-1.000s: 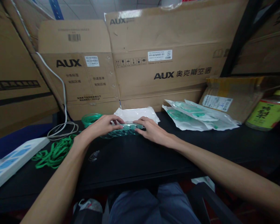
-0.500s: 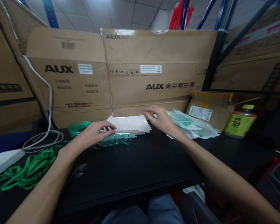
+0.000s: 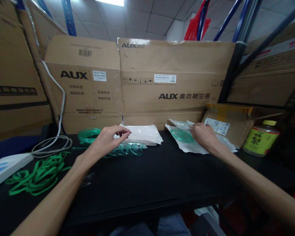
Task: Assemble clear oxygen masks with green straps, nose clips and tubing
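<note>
My right hand (image 3: 206,135) is closed on the top edge of a clear-and-white packet (image 3: 180,124), which is lifted at a tilt over other packets. Coiled green tubing (image 3: 182,135) shows in the packet beneath. On the left, my left hand (image 3: 113,136) has its thumb and fingertips pinched together over the left end of a stack of white packets (image 3: 144,133). Whether anything is between those fingertips I cannot make out. In front of the stack lies a row of clear green plastic masks (image 3: 127,149), partly hidden by the left hand.
Green coiled tubing (image 3: 88,135) and a heap of green elastic straps (image 3: 39,177) lie left, near a white power strip (image 3: 12,168). A jar with a yellow lid (image 3: 261,139) stands right, beside a cardboard box (image 3: 228,114). Large cartons (image 3: 172,59) wall off the back of the black table (image 3: 142,183).
My right hand has moved right from the white stack to the packets and lifted one edge. The fingers of my left hand have closed into a pinch. The view has shifted slightly.
</note>
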`<state>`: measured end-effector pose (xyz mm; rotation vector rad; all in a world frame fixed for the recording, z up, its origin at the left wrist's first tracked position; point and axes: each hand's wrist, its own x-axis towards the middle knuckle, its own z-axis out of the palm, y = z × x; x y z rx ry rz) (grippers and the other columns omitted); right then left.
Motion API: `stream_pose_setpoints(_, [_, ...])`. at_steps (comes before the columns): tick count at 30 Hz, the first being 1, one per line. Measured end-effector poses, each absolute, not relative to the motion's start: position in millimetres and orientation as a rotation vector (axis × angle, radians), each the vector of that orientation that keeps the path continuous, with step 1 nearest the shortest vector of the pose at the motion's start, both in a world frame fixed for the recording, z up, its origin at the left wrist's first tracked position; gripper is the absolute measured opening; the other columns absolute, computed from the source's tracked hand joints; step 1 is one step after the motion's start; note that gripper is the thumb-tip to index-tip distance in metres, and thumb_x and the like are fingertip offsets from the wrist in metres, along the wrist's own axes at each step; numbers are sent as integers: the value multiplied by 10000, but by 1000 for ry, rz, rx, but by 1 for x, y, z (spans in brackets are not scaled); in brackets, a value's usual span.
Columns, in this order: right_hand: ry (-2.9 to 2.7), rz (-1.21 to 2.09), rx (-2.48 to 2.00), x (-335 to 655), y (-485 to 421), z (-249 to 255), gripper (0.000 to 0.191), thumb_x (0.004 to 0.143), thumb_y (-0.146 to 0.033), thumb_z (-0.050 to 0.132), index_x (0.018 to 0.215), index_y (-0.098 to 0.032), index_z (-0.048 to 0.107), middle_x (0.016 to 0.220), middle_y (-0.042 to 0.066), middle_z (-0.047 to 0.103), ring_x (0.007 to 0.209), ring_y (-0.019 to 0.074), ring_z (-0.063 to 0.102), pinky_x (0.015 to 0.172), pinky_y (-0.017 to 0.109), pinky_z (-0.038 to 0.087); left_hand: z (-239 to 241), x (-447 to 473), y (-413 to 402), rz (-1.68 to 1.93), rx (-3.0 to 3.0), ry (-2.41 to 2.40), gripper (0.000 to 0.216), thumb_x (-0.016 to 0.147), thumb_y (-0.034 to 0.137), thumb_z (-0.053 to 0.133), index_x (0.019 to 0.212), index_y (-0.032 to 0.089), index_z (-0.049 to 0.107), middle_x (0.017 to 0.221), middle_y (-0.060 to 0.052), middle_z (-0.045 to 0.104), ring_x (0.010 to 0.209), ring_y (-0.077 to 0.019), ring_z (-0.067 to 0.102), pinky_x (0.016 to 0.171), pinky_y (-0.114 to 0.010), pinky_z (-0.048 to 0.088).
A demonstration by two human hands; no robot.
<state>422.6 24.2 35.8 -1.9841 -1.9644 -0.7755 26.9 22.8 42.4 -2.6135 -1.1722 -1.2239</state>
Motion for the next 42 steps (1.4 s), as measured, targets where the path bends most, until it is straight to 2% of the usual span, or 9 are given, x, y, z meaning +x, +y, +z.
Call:
stream_pose_setpoints(4, [-1817,-850,-1980,419,26,79,321,965,-154,426,947,-77,737,853,242,737,780,329,704,625,351,407,51,55,14,-1375,-2700,-1238,264,933,429,603,954,243,789,995,-28,796,879,-225,710,813,-320,499])
stream_pose_setpoints(9, [-1674,-924,-1738,388,22,129,330,992,-216,424,978,-136,744,891,197,751,789,296,689,648,341,401,59,102,10,-1663,-3001,-1274,303,893,468,670,1035,233,796,1111,-75,780,1021,-284,699,902,-378,521])
stream_pose_setpoints(12, [-1736,-857,-1441,349,20,129,289,967,-175,455,932,-154,741,838,140,756,739,262,680,683,345,436,59,124,16,-2003,-3185,-1338,492,870,525,687,1191,155,735,1220,-173,729,1051,-326,700,863,-419,561])
stream_pose_setpoints(16, [-1932,-748,-1031,294,24,97,271,940,-106,484,1087,-156,706,1000,135,759,826,251,685,712,342,489,55,130,29,-2674,-3189,-1302,623,873,591,660,1299,138,648,1351,-227,641,1081,-309,692,933,-433,551])
stream_pose_setpoints(20, [-2041,-705,-850,265,33,61,259,954,-90,514,1144,-150,680,1119,138,741,997,249,672,859,364,525,51,115,45,-3171,-2827,-1267,426,845,499,719,1111,168,700,1121,-142,741,919,-228,699,818,-347,571])
stream_pose_setpoints(25, [-2104,-643,-741,264,37,39,287,960,-95,535,1209,-156,663,1250,144,690,1188,267,595,1032,449,471,44,103,59,-3372,-2504,-1282,182,794,299,695,923,176,662,851,-19,709,728,-125,636,688,-227,544])
stream_pose_setpoints(29, [-2076,-477,-658,262,33,35,256,974,-308,604,1203,-231,690,1294,115,667,1223,269,577,1063,475,447,39,103,63,-3365,-2390,-1340,203,707,213,693,897,157,648,809,-13,690,694,-126,617,617,-206,512])
stream_pose_setpoints(37, [-1448,-178,-877,288,36,49,376,1029,-346,427,764,-210,657,857,56,658,825,196,607,804,332,461,37,91,73,-3359,-2036,-1459,235,708,225,647,934,184,596,911,-41,707,790,-166,639,658,-236,515])
stream_pose_setpoints(42, [-1539,-43,-947,293,53,38,316,942,-292,515,667,-189,632,682,23,603,647,164,506,690,301,391,40,83,78,-3396,-1918,-1419,213,699,261,634,897,193,598,936,-40,712,845,-183,640,650,-231,502])
